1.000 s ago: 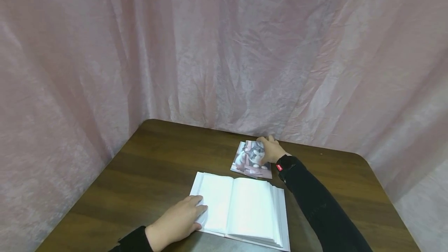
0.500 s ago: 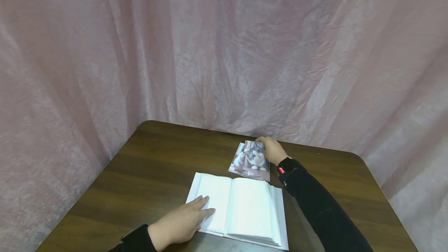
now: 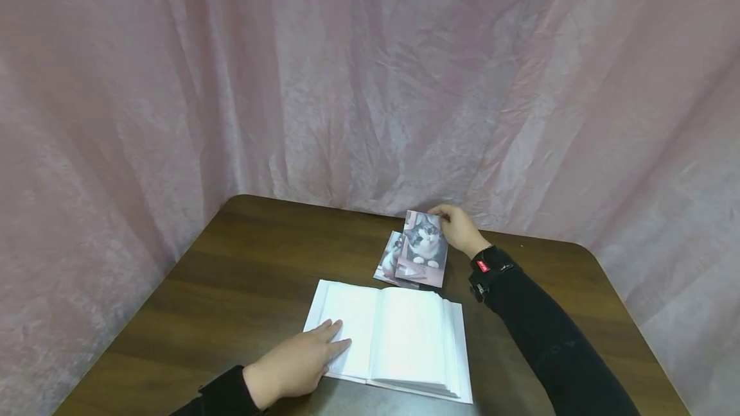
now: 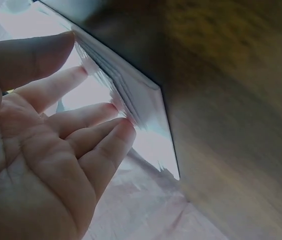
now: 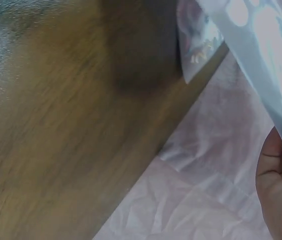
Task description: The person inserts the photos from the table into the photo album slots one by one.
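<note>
My right hand (image 3: 461, 230) pinches a cat photo (image 3: 423, 249) by its upper right corner. In the right wrist view the photo (image 5: 266, 55) is raised off the table, its glossy face catching the light. A second cat photo (image 3: 390, 259) lies on the table, partly covered by the first in the head view. Nearer to me is a photo album (image 3: 407, 339), spread open at blank white pages. My left hand (image 3: 300, 359) rests on its left page with fingers extended. The left wrist view shows those fingertips at the album's pages (image 4: 116, 82).
The brown wooden table (image 3: 243, 275) has rounded far corners. A pink velvety curtain (image 3: 324, 82) hangs right behind its far edge and along the sides.
My right hand has lifted the top cat photo up off the other one. My left hand has slid slightly farther onto the left page, its fingers now straighter.
</note>
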`<state>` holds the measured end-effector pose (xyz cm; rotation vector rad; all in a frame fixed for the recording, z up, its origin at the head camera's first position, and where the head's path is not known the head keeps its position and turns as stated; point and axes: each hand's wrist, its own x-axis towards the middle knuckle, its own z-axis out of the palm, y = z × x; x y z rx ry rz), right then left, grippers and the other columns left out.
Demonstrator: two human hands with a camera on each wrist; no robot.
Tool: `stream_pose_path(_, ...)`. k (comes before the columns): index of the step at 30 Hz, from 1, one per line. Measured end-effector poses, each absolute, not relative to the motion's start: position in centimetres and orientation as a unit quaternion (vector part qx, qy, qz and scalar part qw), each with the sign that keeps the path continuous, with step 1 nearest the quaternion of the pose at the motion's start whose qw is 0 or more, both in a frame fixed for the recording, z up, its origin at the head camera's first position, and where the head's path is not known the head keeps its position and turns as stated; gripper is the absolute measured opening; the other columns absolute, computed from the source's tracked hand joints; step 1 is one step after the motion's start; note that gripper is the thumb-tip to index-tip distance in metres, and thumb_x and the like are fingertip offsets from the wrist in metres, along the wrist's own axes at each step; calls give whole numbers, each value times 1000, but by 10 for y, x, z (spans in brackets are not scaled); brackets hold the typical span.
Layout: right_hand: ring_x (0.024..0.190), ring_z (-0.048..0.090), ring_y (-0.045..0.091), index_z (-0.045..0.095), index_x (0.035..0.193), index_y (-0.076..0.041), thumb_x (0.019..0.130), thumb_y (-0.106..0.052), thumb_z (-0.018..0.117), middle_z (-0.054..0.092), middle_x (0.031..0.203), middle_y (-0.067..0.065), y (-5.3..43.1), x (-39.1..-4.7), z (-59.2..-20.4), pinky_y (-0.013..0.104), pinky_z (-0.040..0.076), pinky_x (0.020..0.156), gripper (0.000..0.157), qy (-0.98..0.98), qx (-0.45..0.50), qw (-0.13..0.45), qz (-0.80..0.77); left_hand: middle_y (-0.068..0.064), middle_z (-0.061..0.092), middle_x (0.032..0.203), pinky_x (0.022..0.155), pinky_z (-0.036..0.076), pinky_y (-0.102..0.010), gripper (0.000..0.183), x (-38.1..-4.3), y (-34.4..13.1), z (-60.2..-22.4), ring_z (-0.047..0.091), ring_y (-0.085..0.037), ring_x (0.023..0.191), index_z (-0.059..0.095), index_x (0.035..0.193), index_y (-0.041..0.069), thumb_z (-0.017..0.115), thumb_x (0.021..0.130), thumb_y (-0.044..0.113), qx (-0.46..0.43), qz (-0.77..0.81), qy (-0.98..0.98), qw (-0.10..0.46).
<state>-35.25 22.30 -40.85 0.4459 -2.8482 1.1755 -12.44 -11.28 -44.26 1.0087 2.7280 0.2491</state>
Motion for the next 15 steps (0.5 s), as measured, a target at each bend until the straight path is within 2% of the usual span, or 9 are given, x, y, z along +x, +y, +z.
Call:
stream_pose_path(10, 81, 56, 23, 69, 118, 1, 97, 4, 48, 66, 105, 16, 209, -351, -406, 28, 46, 66, 29, -895, 106, 31, 432, -18, 50, 147, 104, 47, -42, 41, -118, -112, -444, 50, -30, 135, 60, 139, 12, 60, 98, 12, 350, 48, 932, 86)
stream_pose_path(15, 87, 57, 22, 69, 116, 2, 98, 4, 51, 66, 103, 15, 190, -348, -409, 26, 47, 69, 26, -878, 80, 13, 473, -17, 51, 147, 103, 48, -42, 43, -118, -112, -443, 51, -30, 134, 61, 139, 11, 60, 96, 9, 347, 47, 933, 85)
